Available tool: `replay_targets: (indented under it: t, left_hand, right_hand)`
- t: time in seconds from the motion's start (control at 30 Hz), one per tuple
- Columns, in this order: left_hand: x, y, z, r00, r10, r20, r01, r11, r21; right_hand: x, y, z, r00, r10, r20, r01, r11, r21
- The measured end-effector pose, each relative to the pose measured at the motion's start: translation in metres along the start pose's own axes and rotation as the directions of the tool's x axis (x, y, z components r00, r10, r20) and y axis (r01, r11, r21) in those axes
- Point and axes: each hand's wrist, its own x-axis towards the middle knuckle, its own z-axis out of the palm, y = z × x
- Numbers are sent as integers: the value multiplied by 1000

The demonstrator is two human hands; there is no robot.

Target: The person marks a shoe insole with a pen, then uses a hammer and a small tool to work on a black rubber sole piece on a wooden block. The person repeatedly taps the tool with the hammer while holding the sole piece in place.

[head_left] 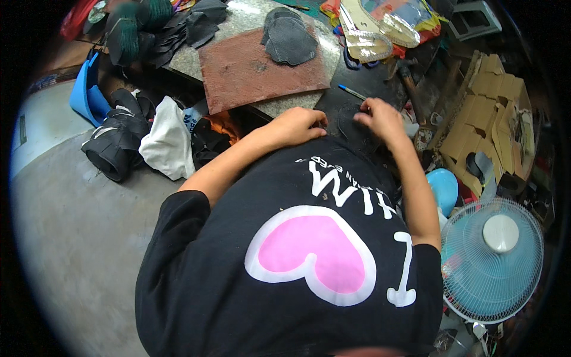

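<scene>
1. The left hand (297, 126) and right hand (378, 119) are pinching a flat black leather piece (348, 116), lying just past the person's chest, near the reddish-brown rectangular mat (250, 71).
2. Advice: keeping both grips close and the piece flat is probably best.
3. A blue pen (352, 92) is lying just beyond.
4. Fingertips and the piece's near edge are hiding behind the black shirt (297, 250).

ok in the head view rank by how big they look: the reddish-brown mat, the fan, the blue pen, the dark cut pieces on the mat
1. Reddish-brown mat
2. Fan, close behind; it is nearer the camera, so true size is unsure
3. Dark cut pieces
4. Blue pen
</scene>
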Motion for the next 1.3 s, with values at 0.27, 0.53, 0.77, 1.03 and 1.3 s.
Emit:
replay_targets:
  t: [0.27,0.53,0.77,1.03,1.3]
  left_hand:
    - [2,2,-5,1000,-14,28,12,998,55]
    - [9,-11,-40,739,166,-653,-106,986,131]
    - [19,-48,-92,524,19,-852,376,892,251]
    - [54,-89,-78,498,45,-866,495,805,327]
    - [50,-99,-78,480,46,-876,424,862,278]
  right_hand:
    - [-5,-7,31,986,122,-114,-100,978,181]
    - [18,12,35,983,170,-74,-99,820,564]
    - [42,-2,-32,911,116,-396,62,910,410]
    - [72,-59,-44,974,56,-221,184,384,905]
    - [109,-99,-26,976,-78,-201,214,250,944]
